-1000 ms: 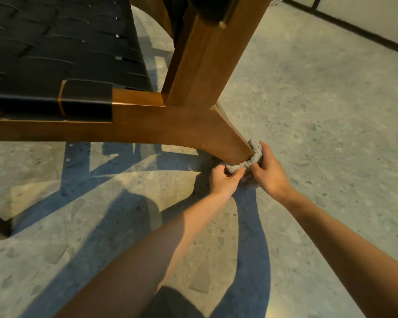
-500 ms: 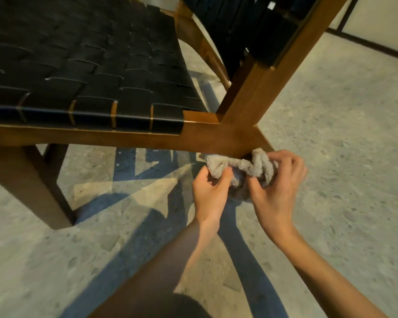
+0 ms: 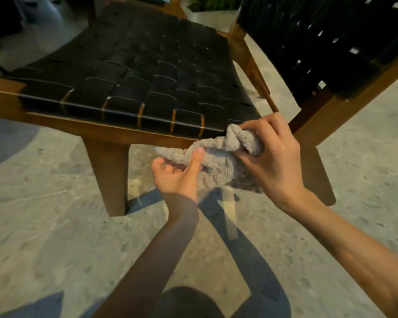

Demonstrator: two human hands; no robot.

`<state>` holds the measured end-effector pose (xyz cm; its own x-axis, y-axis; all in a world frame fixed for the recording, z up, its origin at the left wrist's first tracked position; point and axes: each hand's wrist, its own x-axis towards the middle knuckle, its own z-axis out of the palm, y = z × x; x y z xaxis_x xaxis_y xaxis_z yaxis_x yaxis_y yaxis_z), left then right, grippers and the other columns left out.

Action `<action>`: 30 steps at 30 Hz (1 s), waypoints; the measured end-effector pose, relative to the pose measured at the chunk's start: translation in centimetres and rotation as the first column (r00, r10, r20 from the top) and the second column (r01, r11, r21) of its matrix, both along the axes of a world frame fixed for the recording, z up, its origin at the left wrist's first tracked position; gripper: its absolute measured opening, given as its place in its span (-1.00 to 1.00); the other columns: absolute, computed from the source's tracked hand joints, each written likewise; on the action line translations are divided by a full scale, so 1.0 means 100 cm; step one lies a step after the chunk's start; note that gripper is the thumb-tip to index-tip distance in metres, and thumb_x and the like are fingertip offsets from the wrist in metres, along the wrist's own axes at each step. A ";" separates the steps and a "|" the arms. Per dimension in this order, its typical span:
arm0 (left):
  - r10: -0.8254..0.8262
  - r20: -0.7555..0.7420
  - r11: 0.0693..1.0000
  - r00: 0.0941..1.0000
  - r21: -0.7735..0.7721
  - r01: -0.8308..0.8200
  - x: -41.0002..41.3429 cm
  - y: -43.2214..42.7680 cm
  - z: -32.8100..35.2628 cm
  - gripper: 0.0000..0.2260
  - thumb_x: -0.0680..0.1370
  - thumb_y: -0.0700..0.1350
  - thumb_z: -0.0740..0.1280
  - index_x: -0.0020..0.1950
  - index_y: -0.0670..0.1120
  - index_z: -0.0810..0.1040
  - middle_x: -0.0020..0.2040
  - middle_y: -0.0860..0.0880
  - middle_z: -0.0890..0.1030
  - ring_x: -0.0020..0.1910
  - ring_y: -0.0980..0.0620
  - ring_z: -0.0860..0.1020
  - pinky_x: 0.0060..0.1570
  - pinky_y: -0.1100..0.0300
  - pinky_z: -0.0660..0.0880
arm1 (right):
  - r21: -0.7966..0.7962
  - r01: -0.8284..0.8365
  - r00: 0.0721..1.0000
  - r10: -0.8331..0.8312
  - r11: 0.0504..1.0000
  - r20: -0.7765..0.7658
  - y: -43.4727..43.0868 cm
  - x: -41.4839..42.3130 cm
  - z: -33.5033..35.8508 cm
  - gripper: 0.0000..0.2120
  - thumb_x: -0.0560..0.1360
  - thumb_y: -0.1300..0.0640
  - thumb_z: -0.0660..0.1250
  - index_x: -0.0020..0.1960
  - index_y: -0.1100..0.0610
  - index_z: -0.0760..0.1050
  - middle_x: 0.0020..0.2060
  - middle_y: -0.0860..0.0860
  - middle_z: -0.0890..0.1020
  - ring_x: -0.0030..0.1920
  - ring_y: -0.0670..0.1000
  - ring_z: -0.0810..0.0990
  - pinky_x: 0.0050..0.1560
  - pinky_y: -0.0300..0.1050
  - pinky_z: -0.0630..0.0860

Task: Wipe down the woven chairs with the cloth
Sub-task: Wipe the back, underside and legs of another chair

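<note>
A low wooden chair with a black woven seat (image 3: 133,88) and black woven back (image 3: 326,47) fills the upper half of the view. A bunched grey fluffy cloth (image 3: 218,164) hangs in front of the seat's near right corner, by the wooden side rail (image 3: 115,130). My left hand (image 3: 177,175) grips the cloth's lower left part, thumb on top. My right hand (image 3: 271,157) grips its upper right bunch, fingers curled over it close to the seat corner.
The chair's front leg (image 3: 112,177) and rear leg (image 3: 317,175) stand on a speckled grey stone floor (image 3: 44,237). Dark shadows cross the floor below my arms. Green plants (image 3: 211,4) show at the top edge.
Both hands have come up with the cloth from low on the rear leg to the seat's corner. The cloth has come off the leg and is bunched. The view has lifted over the seat.
</note>
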<state>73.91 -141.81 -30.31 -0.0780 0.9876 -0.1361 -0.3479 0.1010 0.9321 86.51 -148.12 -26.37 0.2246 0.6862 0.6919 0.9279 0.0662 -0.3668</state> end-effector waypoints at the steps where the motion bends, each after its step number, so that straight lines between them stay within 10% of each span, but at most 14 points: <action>1: 0.012 0.004 1.000 1.000 0.017 -0.012 -0.007 0.002 0.003 -0.61 0.36 -0.19 0.51 0.11 -0.03 0.46 -0.03 0.02 0.63 -0.10 0.20 0.64 -0.04 0.18 0.60 | -0.005 -0.010 1.000 0.010 1.000 0.022 0.003 -0.005 0.004 -0.66 0.33 0.26 0.53 0.06 0.26 0.54 -0.01 0.18 0.53 -0.02 0.03 0.46 -0.09 -0.22 0.42; 9: 0.279 -0.089 0.947 0.956 0.189 -0.259 -0.062 0.028 0.022 -0.62 0.34 -0.10 0.54 -0.08 0.15 0.38 -0.15 0.21 0.50 -0.23 0.49 0.52 -0.29 0.55 0.43 | -0.116 -0.187 0.974 0.200 0.975 0.110 0.046 -0.061 0.039 -0.70 0.38 0.20 0.49 0.07 0.22 0.54 0.00 0.13 0.52 -0.02 0.02 0.50 -0.08 -0.23 0.42; 30: 0.428 -0.030 0.861 0.903 0.318 -0.398 -0.209 0.110 0.080 -0.74 0.40 -0.14 0.52 -0.02 0.01 0.50 -0.04 -0.05 0.64 -0.05 0.02 0.64 -0.02 0.14 0.59 | -0.060 -0.298 0.954 0.299 0.953 0.000 0.138 -0.207 0.088 -0.76 0.41 0.00 0.45 -0.05 0.11 0.48 -0.12 -0.05 0.42 -0.19 -0.14 0.39 -0.27 -0.28 0.28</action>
